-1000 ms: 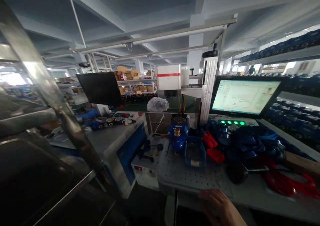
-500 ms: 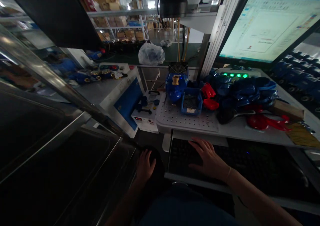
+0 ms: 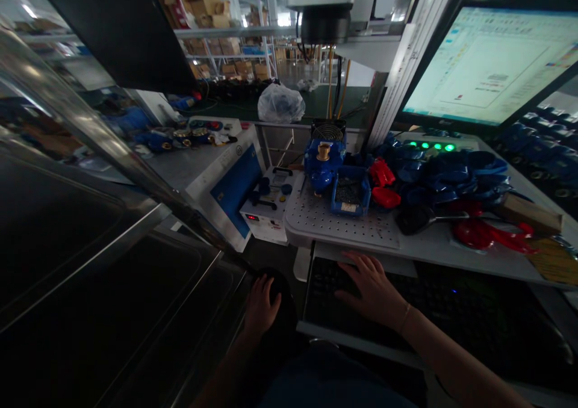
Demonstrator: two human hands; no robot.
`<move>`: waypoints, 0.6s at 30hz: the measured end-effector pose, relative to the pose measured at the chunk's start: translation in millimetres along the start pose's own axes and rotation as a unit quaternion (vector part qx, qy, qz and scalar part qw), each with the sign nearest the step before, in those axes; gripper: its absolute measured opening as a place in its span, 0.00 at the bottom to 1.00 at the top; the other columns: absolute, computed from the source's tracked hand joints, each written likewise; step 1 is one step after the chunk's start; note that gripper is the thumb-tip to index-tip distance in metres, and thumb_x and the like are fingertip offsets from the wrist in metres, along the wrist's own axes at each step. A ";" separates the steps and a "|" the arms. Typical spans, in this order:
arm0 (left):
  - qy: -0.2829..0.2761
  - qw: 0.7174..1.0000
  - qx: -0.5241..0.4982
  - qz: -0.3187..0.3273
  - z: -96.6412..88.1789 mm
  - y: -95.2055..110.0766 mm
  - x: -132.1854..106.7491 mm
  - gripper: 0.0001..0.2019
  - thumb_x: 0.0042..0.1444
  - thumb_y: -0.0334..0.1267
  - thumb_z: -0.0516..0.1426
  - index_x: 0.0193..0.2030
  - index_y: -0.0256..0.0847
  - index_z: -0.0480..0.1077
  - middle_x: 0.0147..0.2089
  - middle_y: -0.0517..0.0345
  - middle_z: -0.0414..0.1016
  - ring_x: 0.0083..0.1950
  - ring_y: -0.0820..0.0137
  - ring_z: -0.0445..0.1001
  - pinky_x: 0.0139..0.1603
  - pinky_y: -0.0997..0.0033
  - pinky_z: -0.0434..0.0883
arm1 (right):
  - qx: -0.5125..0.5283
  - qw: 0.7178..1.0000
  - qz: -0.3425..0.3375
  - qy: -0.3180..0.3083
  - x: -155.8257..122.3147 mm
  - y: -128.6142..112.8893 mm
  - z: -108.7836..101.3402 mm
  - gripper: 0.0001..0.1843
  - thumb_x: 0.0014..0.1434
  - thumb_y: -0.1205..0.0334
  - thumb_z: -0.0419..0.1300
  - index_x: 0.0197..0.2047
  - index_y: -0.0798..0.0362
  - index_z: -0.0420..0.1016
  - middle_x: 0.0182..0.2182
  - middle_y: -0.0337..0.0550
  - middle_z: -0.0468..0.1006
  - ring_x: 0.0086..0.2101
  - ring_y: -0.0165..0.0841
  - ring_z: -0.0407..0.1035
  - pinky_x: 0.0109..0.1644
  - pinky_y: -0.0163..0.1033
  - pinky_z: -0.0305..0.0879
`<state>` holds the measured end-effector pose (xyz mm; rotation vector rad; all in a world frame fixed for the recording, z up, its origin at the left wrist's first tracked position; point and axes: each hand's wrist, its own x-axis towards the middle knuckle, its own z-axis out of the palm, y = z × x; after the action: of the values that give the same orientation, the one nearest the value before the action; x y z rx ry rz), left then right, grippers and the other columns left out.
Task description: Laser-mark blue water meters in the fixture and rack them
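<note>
My right hand (image 3: pixel 371 289) lies over the left end of a dark keyboard (image 3: pixel 433 299), fingers spread and holding nothing. The keyboard sits on a pull-out tray (image 3: pixel 356 336) below the worktop. To the left, my left hand (image 3: pixel 262 306) rests on my dark-clothed knee (image 3: pixel 283 293), its fingers loosely apart with nothing in them. Above the keyboard, on the perforated worktop (image 3: pixel 307 218), stand a glossy blue housing with a brass fitting (image 3: pixel 323 151) and a blue bin (image 3: pixel 348 208) of small dark parts.
Red parts (image 3: pixel 385 196) and a heap of blue parts (image 3: pixel 445 176) cover the worktop's right side, under a lit monitor (image 3: pixel 497 65). A machine head (image 3: pixel 323 23) hangs overhead. A metal rack post (image 3: pixel 121 149) slants across the left. A white box with a red display (image 3: pixel 266 221) stands beyond.
The view has shifted slightly, so the bench and monitor appear a little lower and further right. My right hand has moved slightly left over the keyboard; my left hand stays on the knee.
</note>
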<state>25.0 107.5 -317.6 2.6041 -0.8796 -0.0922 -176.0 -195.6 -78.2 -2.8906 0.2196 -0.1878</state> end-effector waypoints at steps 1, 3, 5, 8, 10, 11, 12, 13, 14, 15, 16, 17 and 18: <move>0.005 1.000 0.000 0.000 1.1 -0.7 -0.6 0.26 0.72 0.45 0.55 0.73 0.38 0.69 0.80 0.43 0.65 0.81 0.49 0.62 0.78 0.42 0.65 | -0.004 1.000 -0.001 0.003 0.7 -0.1 -1.4 0.36 0.72 0.36 0.61 0.70 0.53 0.76 0.74 0.60 0.67 0.72 0.56 0.61 0.76 0.69 0.59; 0.016 1.000 -0.001 -0.001 4.5 -3.5 -1.6 0.26 0.72 0.45 0.55 0.73 0.39 0.70 0.79 0.44 0.66 0.81 0.50 0.63 0.78 0.42 0.65 | -0.008 1.000 -0.005 0.007 -0.7 0.5 -4.4 0.35 0.73 0.36 0.61 0.71 0.51 0.75 0.75 0.59 0.66 0.72 0.55 0.61 0.75 0.69 0.60; 0.027 1.000 -0.004 0.005 9.6 -8.6 -1.8 0.26 0.72 0.46 0.54 0.72 0.39 0.71 0.79 0.44 0.67 0.80 0.49 0.64 0.78 0.42 0.66 | -0.009 1.000 -0.007 0.016 -4.9 1.7 -7.2 0.34 0.74 0.38 0.61 0.72 0.49 0.74 0.75 0.58 0.65 0.72 0.54 0.62 0.74 0.68 0.63; 0.044 0.999 -0.011 0.025 20.4 -18.4 -0.5 0.27 0.72 0.49 0.54 0.70 0.38 0.73 0.77 0.42 0.70 0.78 0.47 0.67 0.76 0.41 0.68 | -0.013 0.999 -0.008 0.051 -12.9 4.5 -10.9 0.31 0.74 0.41 0.62 0.73 0.49 0.73 0.75 0.58 0.66 0.71 0.54 0.64 0.72 0.68 0.67; 0.060 0.997 -0.012 0.037 28.3 -24.5 0.8 0.27 0.72 0.50 0.53 0.69 0.36 0.74 0.76 0.41 0.71 0.77 0.46 0.68 0.75 0.41 0.70 | -0.019 0.996 -0.006 0.085 -17.6 6.4 -14.5 0.29 0.75 0.45 0.61 0.72 0.49 0.73 0.74 0.58 0.67 0.70 0.53 0.66 0.71 0.68 0.69; 0.068 0.997 -0.010 0.042 32.1 -27.2 1.4 0.27 0.72 0.50 0.52 0.68 0.36 0.75 0.75 0.41 0.72 0.77 0.46 0.69 0.74 0.41 0.71 | -0.021 0.995 -0.004 0.102 -19.6 7.1 -16.8 0.28 0.76 0.46 0.61 0.72 0.49 0.72 0.74 0.57 0.68 0.69 0.53 0.67 0.70 0.67 0.70; 0.078 0.996 -0.008 0.048 35.6 -29.5 1.8 0.27 0.72 0.50 0.52 0.68 0.36 0.75 0.75 0.40 0.72 0.76 0.46 0.70 0.74 0.42 0.72 | -0.021 0.993 0.001 0.119 -21.5 7.7 -19.4 0.27 0.76 0.48 0.60 0.72 0.48 0.72 0.73 0.56 0.69 0.69 0.52 0.68 0.69 0.66 0.72; 0.086 0.995 -0.006 0.052 39.0 -31.5 2.1 0.27 0.72 0.49 0.52 0.68 0.36 0.75 0.74 0.40 0.73 0.76 0.47 0.71 0.74 0.42 0.72 | -0.021 0.991 0.007 0.135 -23.5 8.1 -22.0 0.26 0.77 0.49 0.60 0.72 0.47 0.72 0.72 0.55 0.70 0.68 0.51 0.69 0.68 0.65 0.73; 0.094 0.994 -0.004 0.056 42.3 -33.4 2.3 0.27 0.72 0.50 0.52 0.68 0.36 0.75 0.74 0.40 0.74 0.75 0.47 0.71 0.73 0.42 0.73 | -0.021 0.988 0.016 0.151 -25.6 8.3 -24.5 0.25 0.77 0.50 0.60 0.72 0.46 0.71 0.71 0.54 0.72 0.67 0.50 0.70 0.67 0.63 0.74; 0.100 0.993 -0.004 0.059 45.4 -35.3 2.6 0.27 0.72 0.50 0.52 0.68 0.36 0.75 0.73 0.40 0.74 0.75 0.47 0.72 0.73 0.41 0.73 | -0.020 0.986 0.026 0.165 -27.9 8.4 -26.6 0.24 0.77 0.51 0.60 0.72 0.45 0.71 0.70 0.52 0.73 0.66 0.49 0.71 0.67 0.62 0.75; 0.104 0.993 -0.004 0.061 48.5 -37.2 2.8 0.27 0.71 0.50 0.52 0.68 0.37 0.75 0.73 0.41 0.74 0.75 0.47 0.72 0.73 0.41 0.73 | -0.019 0.983 0.038 0.177 -30.5 8.5 -27.9 0.24 0.77 0.52 0.60 0.72 0.44 0.71 0.69 0.51 0.75 0.65 0.49 0.72 0.66 0.62 0.76; 0.106 0.992 -0.007 0.062 51.6 -39.2 3.2 0.27 0.71 0.51 0.53 0.68 0.38 0.75 0.73 0.41 0.74 0.75 0.47 0.72 0.73 0.41 0.73 | -0.017 0.981 0.050 0.189 -33.4 8.6 -28.4 0.24 0.77 0.52 0.60 0.72 0.43 0.70 0.68 0.50 0.76 0.65 0.48 0.73 0.66 0.61 0.77; 0.109 0.992 -0.010 0.060 54.8 -41.4 3.7 0.27 0.71 0.52 0.53 0.68 0.38 0.76 0.73 0.42 0.75 0.75 0.47 0.72 0.73 0.42 0.74 | -0.013 0.978 0.060 0.200 -36.4 8.8 -28.0 0.23 0.77 0.53 0.60 0.72 0.42 0.70 0.67 0.49 0.77 0.64 0.47 0.75 0.65 0.60 0.78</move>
<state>41.5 116.8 -383.7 2.4776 -0.9461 0.2104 -216.9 -204.3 -57.4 -2.8230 0.4683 -0.7505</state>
